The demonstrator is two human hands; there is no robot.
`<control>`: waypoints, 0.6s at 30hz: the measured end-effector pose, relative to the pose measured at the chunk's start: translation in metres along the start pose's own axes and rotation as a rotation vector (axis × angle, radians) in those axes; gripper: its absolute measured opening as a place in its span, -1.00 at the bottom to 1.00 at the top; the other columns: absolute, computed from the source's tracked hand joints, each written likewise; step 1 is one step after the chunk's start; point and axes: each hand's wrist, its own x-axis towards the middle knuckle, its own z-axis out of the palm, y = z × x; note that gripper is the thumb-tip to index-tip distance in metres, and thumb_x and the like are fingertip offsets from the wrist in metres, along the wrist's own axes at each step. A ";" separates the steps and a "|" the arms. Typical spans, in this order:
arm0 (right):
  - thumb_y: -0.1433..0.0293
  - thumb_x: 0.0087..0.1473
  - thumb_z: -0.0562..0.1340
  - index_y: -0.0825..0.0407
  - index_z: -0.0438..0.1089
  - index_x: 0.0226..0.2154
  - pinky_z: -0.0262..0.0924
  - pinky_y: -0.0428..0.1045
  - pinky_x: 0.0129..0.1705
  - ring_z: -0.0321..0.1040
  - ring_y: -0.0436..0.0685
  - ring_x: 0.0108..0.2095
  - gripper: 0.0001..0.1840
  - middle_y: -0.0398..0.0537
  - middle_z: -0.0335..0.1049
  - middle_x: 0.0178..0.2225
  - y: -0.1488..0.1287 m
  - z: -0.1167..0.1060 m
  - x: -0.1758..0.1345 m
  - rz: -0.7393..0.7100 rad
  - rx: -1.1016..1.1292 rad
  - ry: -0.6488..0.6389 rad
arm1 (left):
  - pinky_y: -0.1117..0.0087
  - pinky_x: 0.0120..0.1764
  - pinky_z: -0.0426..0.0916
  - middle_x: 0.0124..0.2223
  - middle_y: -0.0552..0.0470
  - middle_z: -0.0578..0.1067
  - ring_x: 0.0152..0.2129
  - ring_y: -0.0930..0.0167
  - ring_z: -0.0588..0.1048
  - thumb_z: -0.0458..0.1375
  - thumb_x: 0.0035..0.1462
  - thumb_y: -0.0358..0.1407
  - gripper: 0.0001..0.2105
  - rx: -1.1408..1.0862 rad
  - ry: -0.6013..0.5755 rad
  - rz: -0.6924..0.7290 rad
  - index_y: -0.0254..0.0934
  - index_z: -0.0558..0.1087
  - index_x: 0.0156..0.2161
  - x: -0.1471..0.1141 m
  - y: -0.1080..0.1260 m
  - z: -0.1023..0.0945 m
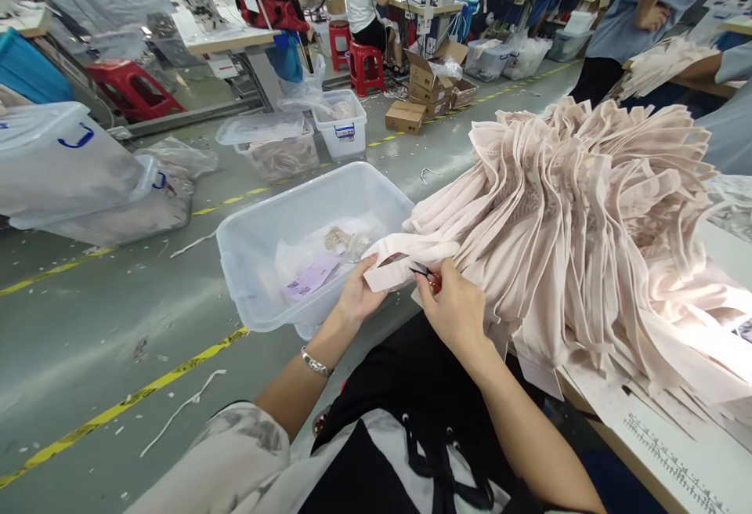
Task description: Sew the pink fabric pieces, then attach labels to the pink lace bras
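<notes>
Left hand (359,295) pinches the end of a pink strap (405,257), pulling it flat toward the right hand (455,312). Right hand is closed on small snips (424,273), tips at the strap edge; blades mostly hidden by fingers. Strap runs back into the pile of pink garments (593,232) beyond the right hand. Clear bin (258,255) sits just past the left hand; contents hard to make out.

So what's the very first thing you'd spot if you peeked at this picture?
A huge heap of pale pink fabric pieces spilling over the table on the right. In the middle, the left hand pinches a pink strap end while the right hand holds small snips against it. Just behind the hands sits a clear plastic bin on the grey floor.
</notes>
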 end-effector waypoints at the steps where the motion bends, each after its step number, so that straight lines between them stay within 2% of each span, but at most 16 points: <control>1: 0.20 0.25 0.11 0.03 0.30 -0.24 -0.17 -0.08 -0.49 0.44 0.12 -0.44 -0.76 -0.08 0.51 -0.43 -0.002 0.000 -0.001 -0.010 -0.010 -0.012 | 0.27 -0.08 0.46 -0.16 -0.13 0.61 -0.18 0.26 0.58 0.08 0.21 -0.38 -0.73 -0.038 -0.010 -0.009 -0.41 0.48 -0.02 -0.002 0.001 0.005; 5: 0.19 0.27 0.11 0.04 0.31 -0.23 -0.23 -0.07 -0.51 0.44 0.10 -0.45 -0.75 -0.08 0.52 -0.42 -0.010 0.002 0.001 -0.038 -0.055 -0.051 | 0.33 -0.18 0.47 -0.18 -0.14 0.61 -0.26 0.30 0.59 -0.02 0.25 -0.42 -0.64 -0.078 0.002 -0.049 -0.45 0.40 0.11 -0.009 0.001 0.016; 8: 0.22 0.28 0.10 0.04 0.33 -0.26 -0.30 -0.06 -0.52 0.42 0.09 -0.49 -0.77 -0.07 0.52 -0.42 -0.013 0.003 0.006 -0.035 -0.139 -0.102 | 0.37 -0.16 0.45 -0.20 -0.09 0.61 -0.29 0.35 0.59 0.02 0.25 -0.43 -0.70 -0.051 0.034 -0.061 -0.41 0.43 0.04 -0.011 -0.004 0.013; 10: 0.24 0.29 0.11 0.03 0.34 -0.27 -0.32 -0.04 -0.51 0.42 0.09 -0.50 -0.77 -0.06 0.53 -0.41 -0.013 0.004 0.008 -0.022 -0.190 -0.129 | 0.32 -0.09 0.44 -0.17 -0.12 0.60 -0.23 0.29 0.58 0.07 0.27 -0.33 -0.76 -0.006 -0.001 -0.098 -0.40 0.47 -0.04 -0.012 -0.008 0.008; 13: 0.23 0.30 0.11 0.03 0.35 -0.25 -0.29 -0.04 -0.50 0.44 0.10 -0.48 -0.78 -0.06 0.55 -0.39 -0.010 0.005 0.010 -0.002 -0.201 -0.160 | 0.21 -0.01 0.41 -0.09 -0.17 0.57 -0.13 0.19 0.55 0.21 0.20 -0.13 -0.69 0.075 -0.113 -0.104 -0.36 0.49 -0.10 -0.014 -0.012 0.001; 14: 0.23 0.30 0.11 0.04 0.35 -0.24 -0.27 -0.04 -0.50 0.44 0.11 -0.47 -0.77 -0.06 0.55 -0.39 -0.009 0.005 0.010 0.006 -0.187 -0.164 | 0.20 0.00 0.39 -0.07 -0.15 0.56 -0.13 0.19 0.55 0.28 0.14 -0.14 -0.68 0.113 -0.140 -0.086 -0.33 0.49 -0.09 -0.014 -0.013 -0.001; 16: 0.23 0.29 0.11 0.04 0.34 -0.22 -0.21 -0.05 -0.49 0.46 0.13 -0.44 -0.77 -0.04 0.55 -0.36 -0.007 0.005 0.009 0.023 -0.143 -0.150 | 0.25 -0.01 0.37 -0.07 -0.09 0.56 -0.16 0.26 0.55 0.41 -0.02 -0.28 -0.64 0.243 -0.166 -0.059 -0.27 0.50 -0.09 -0.013 -0.015 -0.005; 18: 0.23 0.27 0.12 0.05 0.32 -0.19 -0.15 -0.06 -0.48 0.48 0.15 -0.40 -0.78 -0.02 0.55 -0.31 -0.005 0.005 0.008 0.046 -0.088 -0.117 | 0.30 -0.05 0.35 -0.14 -0.06 0.58 -0.23 0.32 0.54 0.46 -0.15 -0.44 -0.61 0.457 -0.204 -0.105 -0.26 0.54 -0.14 -0.010 -0.018 -0.009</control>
